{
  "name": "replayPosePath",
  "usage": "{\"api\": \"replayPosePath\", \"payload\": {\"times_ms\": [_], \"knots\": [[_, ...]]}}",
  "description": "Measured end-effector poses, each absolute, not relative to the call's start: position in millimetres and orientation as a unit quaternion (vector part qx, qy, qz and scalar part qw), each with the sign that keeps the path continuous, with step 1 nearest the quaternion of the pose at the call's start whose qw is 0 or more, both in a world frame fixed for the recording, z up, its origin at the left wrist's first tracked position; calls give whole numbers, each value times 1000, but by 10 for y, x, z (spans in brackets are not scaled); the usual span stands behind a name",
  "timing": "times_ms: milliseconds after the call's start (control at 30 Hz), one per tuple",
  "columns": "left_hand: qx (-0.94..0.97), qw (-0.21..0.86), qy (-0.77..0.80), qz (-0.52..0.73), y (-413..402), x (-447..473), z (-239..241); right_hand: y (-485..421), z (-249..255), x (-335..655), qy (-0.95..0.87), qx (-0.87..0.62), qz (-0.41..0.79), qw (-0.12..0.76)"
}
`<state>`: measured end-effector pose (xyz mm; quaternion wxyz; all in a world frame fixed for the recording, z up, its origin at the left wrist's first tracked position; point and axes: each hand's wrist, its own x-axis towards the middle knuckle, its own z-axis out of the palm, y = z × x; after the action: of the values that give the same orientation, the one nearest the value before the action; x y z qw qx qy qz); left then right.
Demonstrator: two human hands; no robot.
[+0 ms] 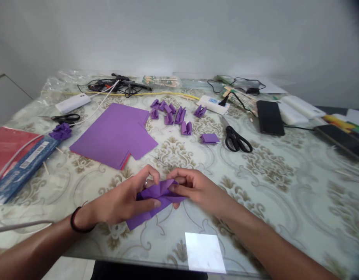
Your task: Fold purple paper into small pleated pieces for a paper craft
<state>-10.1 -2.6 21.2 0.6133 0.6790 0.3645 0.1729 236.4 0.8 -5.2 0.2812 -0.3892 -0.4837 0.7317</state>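
I read soft, even daylight with faint shadows. Bright square glare on the tabletop (284, 186), near edge. Right side smeared, top corner vignetted

Both forearms bare. L hand (129, 200): black wristband (77, 221) w/ red edge, poss. a ring (145, 182), blurry. R hand (197, 190) bare.

Both forearms reach in from the bottom corners, angled toward each other. The left hand (125, 200) sits palm down, thumb laid flat, index finger arched at the far side. The right hand (197, 190) meets it fingertip to fingertip, knuckles bent, fingers curled in. Both are pinched tight on the purple paper (144, 218) between them.
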Motion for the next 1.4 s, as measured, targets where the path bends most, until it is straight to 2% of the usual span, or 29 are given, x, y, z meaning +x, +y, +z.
{"api": "replayPosePath", "payload": {"times_ms": [133,233,400,633,833,1067,1200,1400], "knots": [[736,552,361,156,8,-101,242,9,-61,2400,-481,-357,763,244],[742,545,367,131,14,-101,262,-1,-77,2403,-498,-345,767,210],[755,530,369,116,5,-109,267,12,-80,2410,-514,-352,755,205],[736,529,385,173,22,-135,250,19,27,2427,-520,-379,708,292],[749,535,354,161,43,-132,234,14,47,2466,-608,-371,646,275],[802,466,324,186,21,-90,218,-43,97,2378,-656,-412,557,299],[839,416,290,197,-14,-74,184,-109,66,2325,-722,-385,460,345],[850,416,250,208,-33,-59,166,-159,20,2318,-758,-368,366,396]]}}
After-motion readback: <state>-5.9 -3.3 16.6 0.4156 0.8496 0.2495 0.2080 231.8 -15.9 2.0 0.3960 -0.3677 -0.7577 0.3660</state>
